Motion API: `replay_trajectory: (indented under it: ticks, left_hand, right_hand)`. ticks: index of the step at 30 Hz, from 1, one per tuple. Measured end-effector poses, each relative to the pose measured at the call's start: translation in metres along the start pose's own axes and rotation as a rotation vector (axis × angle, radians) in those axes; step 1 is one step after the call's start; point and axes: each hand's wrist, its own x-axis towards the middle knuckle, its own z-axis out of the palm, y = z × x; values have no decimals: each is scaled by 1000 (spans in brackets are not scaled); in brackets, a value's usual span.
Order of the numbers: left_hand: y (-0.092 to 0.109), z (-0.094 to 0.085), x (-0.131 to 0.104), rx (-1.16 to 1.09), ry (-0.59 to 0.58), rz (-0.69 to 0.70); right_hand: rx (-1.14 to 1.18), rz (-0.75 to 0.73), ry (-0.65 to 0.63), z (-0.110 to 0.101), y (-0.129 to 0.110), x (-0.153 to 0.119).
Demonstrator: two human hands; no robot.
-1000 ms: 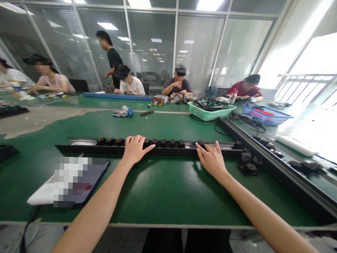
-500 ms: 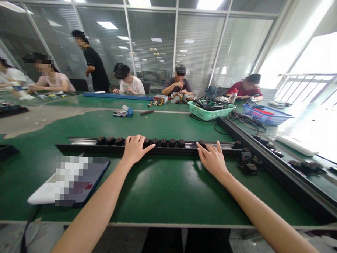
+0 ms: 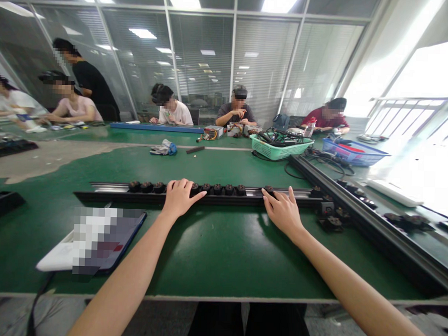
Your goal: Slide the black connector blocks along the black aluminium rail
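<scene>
Laying the left hand [image 3: 179, 198] and right hand [image 3: 282, 209] along a rail [image 3: 223, 201] on the worktop [image 3: 213, 256].
The left hand arches over a row of black parts [image 3: 228, 189], thumb spread; whether it grasps any cannot be told. The right hand's fingers fan out at a lone part [image 3: 269, 188], its grip equally unclear. The rail lies crosswise, left of a longer rail [image 3: 369, 224].

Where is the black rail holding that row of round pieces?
In the head view, the black rail lies crosswise mid-picture, left hand and right hand over it; its right end is near the other rail, slanting down the right side.
</scene>
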Motion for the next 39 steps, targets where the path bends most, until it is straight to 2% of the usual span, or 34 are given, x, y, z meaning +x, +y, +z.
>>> replay_trajectory:
  ticks: [19, 39]
  left_hand:
    - [2, -3, 0, 29, -1, 10]
    - [2, -2, 0, 13, -11, -1]
  right_hand:
    - [6, 34, -51, -2, 0, 0]
    - [42, 43, -47, -2, -1, 0]
